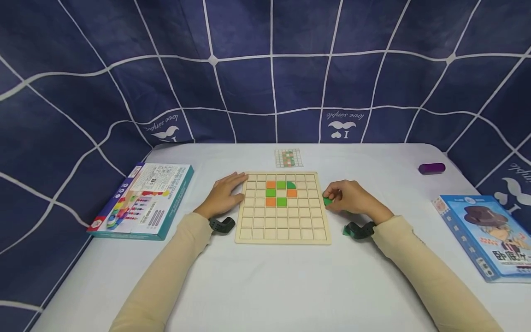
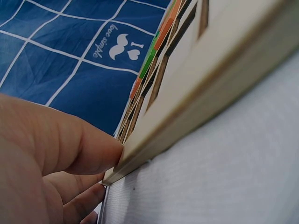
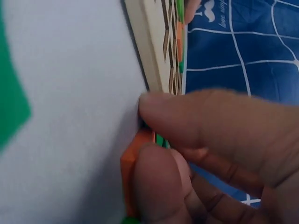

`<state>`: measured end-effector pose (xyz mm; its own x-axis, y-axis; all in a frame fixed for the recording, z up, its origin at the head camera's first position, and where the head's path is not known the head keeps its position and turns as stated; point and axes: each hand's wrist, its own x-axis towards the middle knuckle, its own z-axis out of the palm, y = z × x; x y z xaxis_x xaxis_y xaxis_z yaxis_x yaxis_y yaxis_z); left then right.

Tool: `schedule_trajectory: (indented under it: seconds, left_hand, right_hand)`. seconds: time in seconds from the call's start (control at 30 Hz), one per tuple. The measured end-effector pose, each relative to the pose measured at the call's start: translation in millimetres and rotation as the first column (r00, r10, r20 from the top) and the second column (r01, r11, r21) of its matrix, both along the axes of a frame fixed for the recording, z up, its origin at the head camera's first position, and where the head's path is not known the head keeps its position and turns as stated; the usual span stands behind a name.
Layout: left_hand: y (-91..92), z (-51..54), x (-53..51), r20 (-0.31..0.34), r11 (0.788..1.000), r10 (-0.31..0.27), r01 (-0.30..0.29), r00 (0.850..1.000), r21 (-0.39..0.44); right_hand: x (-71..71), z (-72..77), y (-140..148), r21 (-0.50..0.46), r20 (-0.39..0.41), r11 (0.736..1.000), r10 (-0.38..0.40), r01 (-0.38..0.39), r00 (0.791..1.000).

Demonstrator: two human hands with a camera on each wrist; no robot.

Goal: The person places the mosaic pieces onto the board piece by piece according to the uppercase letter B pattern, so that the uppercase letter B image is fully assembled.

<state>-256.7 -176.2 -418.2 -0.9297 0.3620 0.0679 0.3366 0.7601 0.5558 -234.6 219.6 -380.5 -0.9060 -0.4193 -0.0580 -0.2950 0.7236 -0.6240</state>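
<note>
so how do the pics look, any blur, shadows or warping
Head: even light, but lines on the blue cloth look bowed; left wrist: the wooden board softens toward the upper right; right wrist: the green piece at the left edge is blurred, and shadow lies left of the orange piece.

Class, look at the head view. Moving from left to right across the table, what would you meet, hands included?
Teal-edged box → left hand → wooden grid board → right hand → purple object → blue box with a cartoon figure.
</note>
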Motion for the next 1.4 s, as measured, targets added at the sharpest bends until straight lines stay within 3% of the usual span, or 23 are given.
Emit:
schedule_trajectory:
  seconds: [0.47, 0.73, 0.93, 1.2, 1.4]
  left_hand:
    - [-0.1, 0.8, -0.6, -0.005, 1.0, -0.011, 0.011, 1.0, 0.003]
    - [-0.4, 0.9, -2.8, 0.022, 1.0, -0.011, 0.011, 1.0, -0.015]
    - [-1.0, 1.7, -2.4, 0.016, 1.0, -0.008, 0.008, 1.0, -0.009]
    - [-0.3, 1.8, -2.8, 0.009, 1.0, -0.006, 0.007, 1.0, -0.014]
    - [0.1, 2.0, -2.1, 0.009, 1.0, -0.01, 0.01, 1.0, -0.007]
  right_hand:
    - [1.3, 7.3, 0, 0.064, -0.022, 0.998, 0.005, -0.004, 1.0]
    - [-1.0, 9.6, 6, 0.039, -0.046, 0.997, -0.059, 0.061, 0.997]
    - [-2.2, 12.5, 6, -0.062, 0.028, 0.996, -0.064, 0.066, 0.998]
    - [-2.4, 12.2, 5, -0.218, 0.088, 0.975, -0.022, 0.041, 0.996]
    - [-1.2, 10.3, -1, -0.346, 0.211, 0.933, -0.028, 0.101, 0.977]
